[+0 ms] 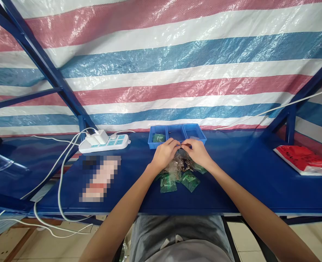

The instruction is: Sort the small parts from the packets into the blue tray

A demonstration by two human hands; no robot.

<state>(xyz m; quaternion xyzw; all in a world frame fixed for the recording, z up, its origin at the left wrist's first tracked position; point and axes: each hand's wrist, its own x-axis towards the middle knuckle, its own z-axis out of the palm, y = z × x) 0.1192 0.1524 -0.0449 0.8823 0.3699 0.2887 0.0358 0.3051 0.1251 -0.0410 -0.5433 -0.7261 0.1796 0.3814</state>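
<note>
My left hand [165,154] and my right hand [197,153] meet fingertip to fingertip at the front edge of a blue three-compartment tray [149,140]. Both are closed in a pinch; whatever lies between the fingers is too small to make out. Below them is a pile of small clear plastic bags [174,170] and loose brownish small parts [188,165]. Two green-tinted bags with small parts inside, a left one [168,183] and a right one [190,181], lie at the pile's near side. Another green bag [158,138] rests in the tray's left compartment.
A white power strip [119,142] with plugged-in chargers and cables stands at the back left. A blurred-out flat item [102,178] lies in front of it. On the right is a red and white packet [304,160]. Blue frame posts and a striped sheet close off the back.
</note>
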